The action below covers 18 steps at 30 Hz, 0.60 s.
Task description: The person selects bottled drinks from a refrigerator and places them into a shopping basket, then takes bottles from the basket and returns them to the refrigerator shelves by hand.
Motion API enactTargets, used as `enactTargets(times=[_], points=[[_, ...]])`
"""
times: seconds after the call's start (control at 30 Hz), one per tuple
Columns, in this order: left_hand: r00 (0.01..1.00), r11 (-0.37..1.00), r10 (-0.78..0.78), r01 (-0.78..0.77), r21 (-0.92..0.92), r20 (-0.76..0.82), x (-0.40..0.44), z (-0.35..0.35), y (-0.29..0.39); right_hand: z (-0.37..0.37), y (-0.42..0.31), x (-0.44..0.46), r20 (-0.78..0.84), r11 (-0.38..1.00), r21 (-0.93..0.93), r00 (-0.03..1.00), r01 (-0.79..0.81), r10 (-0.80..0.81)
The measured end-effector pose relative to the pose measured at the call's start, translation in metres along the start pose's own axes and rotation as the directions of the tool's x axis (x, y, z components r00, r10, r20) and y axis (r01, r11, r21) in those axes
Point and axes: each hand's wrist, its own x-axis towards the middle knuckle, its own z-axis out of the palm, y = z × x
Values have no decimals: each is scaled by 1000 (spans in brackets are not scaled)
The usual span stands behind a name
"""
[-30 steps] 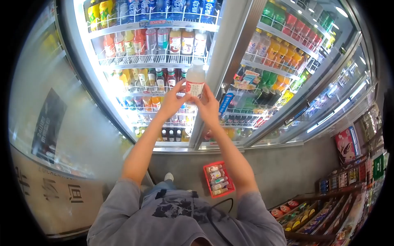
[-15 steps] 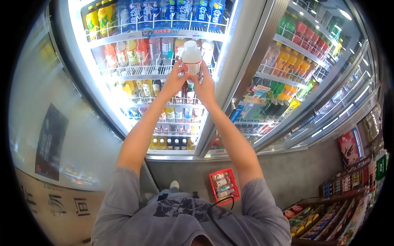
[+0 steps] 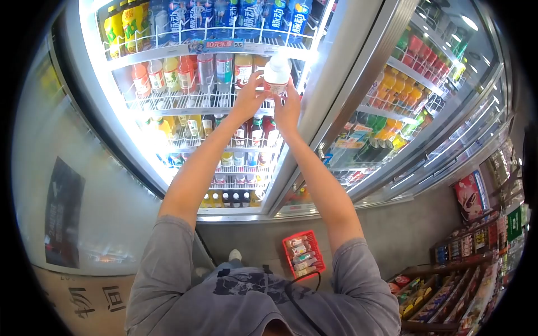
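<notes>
Between my two hands is a white-capped drink bottle (image 3: pixel 277 74) with a pale body and a red-and-white label, held upright before the second shelf of the lit fridge. My left hand (image 3: pixel 250 99) grips its left side, fingers curled around the lower part. On the right side, my right hand (image 3: pixel 288 107) closes on the bottle near its base. Behind it stands a row of bottles (image 3: pixel 188 74) in red, pink and yellow-green on a wire shelf (image 3: pixel 179 106). Blue-labelled bottles (image 3: pixel 224 19) fill the shelf above.
The open fridge door (image 3: pixel 101 185) stands at my left. A closed glass door (image 3: pixel 386 112) with more drinks is on the right. On the floor, a red basket (image 3: pixel 286 253) holds several bottles. Snack racks (image 3: pixel 443 291) stand at the lower right.
Both hands have shifted slightly right with the bottle, closer to the fridge's right side. My view has also moved a little. The bottle stays held in both hands.
</notes>
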Motion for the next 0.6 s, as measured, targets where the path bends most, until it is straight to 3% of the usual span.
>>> enactTargets(times=[0.07, 0.17, 0.27, 0.33, 0.47, 0.53, 0.6], points=[[1000, 999, 22, -22, -40, -13, 8, 5, -8, 4, 4, 2, -35, 999, -17, 998, 48, -49], [999, 998, 42, -42, -56, -3, 23, 12, -24, 8, 6, 7, -57, 999, 31, 998, -17, 19], [999, 996, 33, -33, -88, 1, 37, 22, -41, 13, 19, 13, -81, 996, -79, 996, -34, 27], [999, 998, 38, -37, 49, -33, 44, 26, -39, 16, 20, 17, -52, 985, 8, 983, -174, 175], [1000, 997, -19, 20, 79, -17, 48, 27, -36, 26, 28, 19, -79, 978, 36, 975, -207, 209], [1000, 998, 2, -2, 62, 3, 54, 30, -57, 38, 51, 17, -199, 985, -117, 975, -125, 100], [996, 996, 83, -82, 19, -36, 57, 36, -71, 45, 66, 16, -201, 977, -134, 970, -163, 134]])
